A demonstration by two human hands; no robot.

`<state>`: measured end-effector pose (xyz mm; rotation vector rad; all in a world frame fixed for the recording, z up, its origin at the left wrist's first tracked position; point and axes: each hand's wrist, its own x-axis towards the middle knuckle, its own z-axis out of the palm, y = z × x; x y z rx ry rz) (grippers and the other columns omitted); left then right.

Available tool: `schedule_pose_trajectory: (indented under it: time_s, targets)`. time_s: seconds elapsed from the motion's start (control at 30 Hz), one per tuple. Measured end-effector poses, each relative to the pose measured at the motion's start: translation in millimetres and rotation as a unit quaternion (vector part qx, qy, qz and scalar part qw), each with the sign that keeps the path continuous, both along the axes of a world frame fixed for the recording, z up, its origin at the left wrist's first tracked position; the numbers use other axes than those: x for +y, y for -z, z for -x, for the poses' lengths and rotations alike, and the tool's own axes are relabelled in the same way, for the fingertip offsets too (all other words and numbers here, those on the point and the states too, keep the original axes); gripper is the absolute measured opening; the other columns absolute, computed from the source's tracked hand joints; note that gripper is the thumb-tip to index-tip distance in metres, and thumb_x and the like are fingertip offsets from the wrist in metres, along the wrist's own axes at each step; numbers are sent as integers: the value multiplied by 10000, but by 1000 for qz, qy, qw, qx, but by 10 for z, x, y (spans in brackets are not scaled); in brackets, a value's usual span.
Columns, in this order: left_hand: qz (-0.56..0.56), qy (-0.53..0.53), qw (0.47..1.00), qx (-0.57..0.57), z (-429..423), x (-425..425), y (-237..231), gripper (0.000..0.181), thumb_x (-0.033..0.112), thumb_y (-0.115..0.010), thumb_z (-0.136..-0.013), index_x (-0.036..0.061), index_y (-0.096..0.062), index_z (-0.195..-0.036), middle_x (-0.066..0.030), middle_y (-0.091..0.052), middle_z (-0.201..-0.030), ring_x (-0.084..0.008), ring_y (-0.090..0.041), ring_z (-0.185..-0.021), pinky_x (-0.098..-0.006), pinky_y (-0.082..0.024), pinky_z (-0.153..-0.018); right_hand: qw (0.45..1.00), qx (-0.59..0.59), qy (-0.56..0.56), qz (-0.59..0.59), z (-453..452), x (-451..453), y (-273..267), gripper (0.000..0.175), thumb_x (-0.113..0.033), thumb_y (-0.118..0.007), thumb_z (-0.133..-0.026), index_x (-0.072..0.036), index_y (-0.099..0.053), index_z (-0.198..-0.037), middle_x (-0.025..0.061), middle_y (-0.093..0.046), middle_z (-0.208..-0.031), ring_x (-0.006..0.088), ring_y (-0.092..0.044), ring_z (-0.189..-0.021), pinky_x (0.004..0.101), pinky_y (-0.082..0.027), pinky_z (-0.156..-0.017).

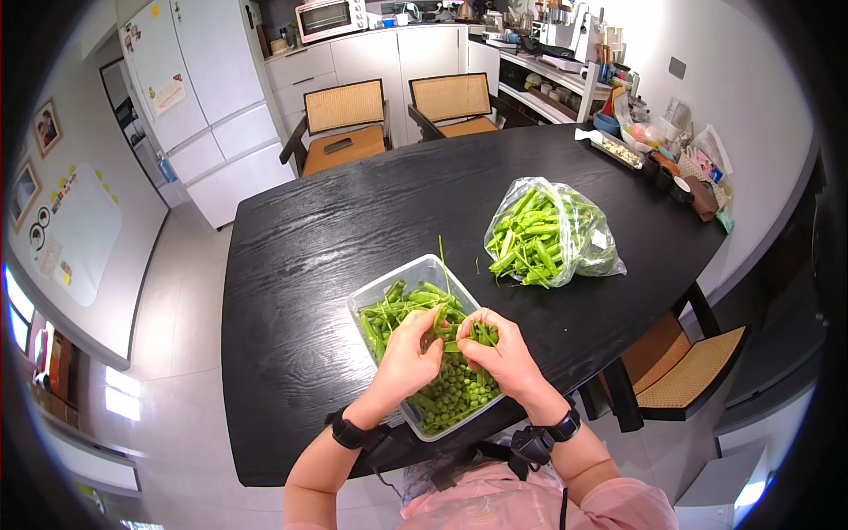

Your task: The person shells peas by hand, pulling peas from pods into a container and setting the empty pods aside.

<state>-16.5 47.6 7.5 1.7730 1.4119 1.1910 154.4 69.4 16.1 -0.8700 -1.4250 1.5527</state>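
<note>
A clear plastic container sits on the black table at its near edge. Its far part holds green pea pods, and shelled peas fill the near part. Over the middle of the container, my left hand pinches a pea pod between thumb and fingers. My right hand, close beside it, grips more green pods or stems; its fingers partly hide them. One thin stem sticks up past the container's far rim. Farther right, an open clear plastic bag lies with many pods at its mouth.
The black wooden table has a tray of pale pieces and assorted packages by the wall at its far right. Two cane-backed chairs stand across from me; another chair is at the right. A loose stem bit lies near the bag.
</note>
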Motion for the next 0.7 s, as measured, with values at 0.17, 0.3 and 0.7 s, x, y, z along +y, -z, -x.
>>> schedule_pose_trajectory:
  time_s: [0.17,0.3,0.7]
  targets:
    - [5,-13,1000,-21,-60,-13,-22,276,18,-586,-852,-35,-592,-1123,-156,-648,-849,-215,-623,-702,-305,-486,-641,998,46,34,9,39,-5,16,150,-38,-631,-810,-40,-541,-930,-17,-556,-763,30,-491,-600,196,-416,-541]
    - [-50,-40,996,63,-97,-40,-137,156,91,-605,-882,-34,-656,-960,-157,-611,-634,-146,-582,-535,-309,-458,-522,999,16,46,-18,53,-12,-20,216,-37,-634,-811,-39,-539,-1006,3,-573,-829,43,-517,-623,203,-434,-545]
    - [132,-58,976,-165,-65,-48,-178,333,262,-564,-931,-57,-660,-934,-98,-598,-595,-169,-575,-535,-312,-440,-521,999,36,24,-8,25,-16,-27,319,3,-642,-805,-45,-538,-1103,-2,-564,-881,39,-514,-637,181,-428,-557]
